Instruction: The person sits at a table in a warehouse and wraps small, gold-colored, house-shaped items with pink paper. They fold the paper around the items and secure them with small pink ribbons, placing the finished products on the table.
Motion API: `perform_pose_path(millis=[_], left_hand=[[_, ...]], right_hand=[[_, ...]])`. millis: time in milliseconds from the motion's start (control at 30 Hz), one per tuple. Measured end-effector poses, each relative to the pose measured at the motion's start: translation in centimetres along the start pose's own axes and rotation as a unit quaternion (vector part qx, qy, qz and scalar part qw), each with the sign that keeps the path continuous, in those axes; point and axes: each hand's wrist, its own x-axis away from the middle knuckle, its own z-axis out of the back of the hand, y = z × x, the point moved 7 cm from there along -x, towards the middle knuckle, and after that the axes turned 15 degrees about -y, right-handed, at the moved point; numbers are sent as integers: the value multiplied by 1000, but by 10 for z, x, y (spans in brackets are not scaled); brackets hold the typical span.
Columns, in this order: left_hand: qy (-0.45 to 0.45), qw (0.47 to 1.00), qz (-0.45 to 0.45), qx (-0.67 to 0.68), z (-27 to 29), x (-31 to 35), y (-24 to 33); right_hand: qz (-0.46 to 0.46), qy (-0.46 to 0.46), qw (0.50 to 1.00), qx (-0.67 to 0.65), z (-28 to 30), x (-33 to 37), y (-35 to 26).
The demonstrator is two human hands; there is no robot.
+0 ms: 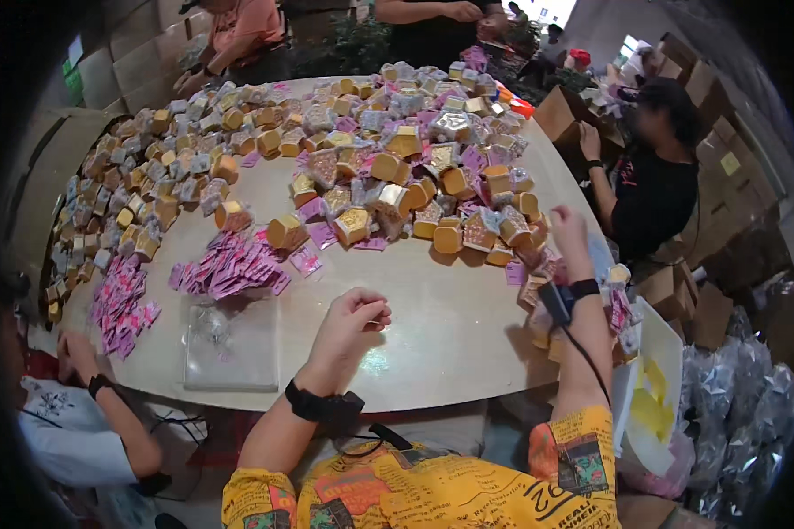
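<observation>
My left hand (351,319) hovers over the bare front part of the pale table (441,326), its fingers curled in with the fingertips together; whatever they may hold is too small to make out. At the right edge of the heap is my right hand (570,236), raised beside several small gold boxes. Its fingers are partly hidden, so their hold is unclear. The nearest gold box (447,236) to it is one of many, most in clear wrap. A pile of pink sachets (229,266) lies left of my left hand, and loose pink sachets (321,234) are scattered among the boxes.
A clear plastic tray (229,375) sits at the front left, near a second sachet pile (122,304) and a co-worker's hands (78,354). On my right stand a white bin (657,379) and clear bags (732,406). Other people work around the table.
</observation>
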Motion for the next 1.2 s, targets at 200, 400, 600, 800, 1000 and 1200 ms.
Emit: perform_pose_path(millis=[200,400,600,800,1000,1200], left_hand=[[-9,994,49,94,-7,-4,-31],[-46,982,87,159,-33,-37,-59],[-39,955,108,273,-34,-52,-68],[-52,935,-11,349,-25,-49,-35],[43,945,-107,306,-3,-36,-37],[-7,962,-73,262,-7,-24,-22]], right_hand=[[-56,-197,975,89,-55,6,-34],[44,-143,987,50,-77,24,-94],[176,-139,973,-56,-63,53,-172],[369,-352,857,-75,-78,144,-241],[353,-448,811,-132,-94,165,-215],[80,-237,938,241,-41,64,-98]])
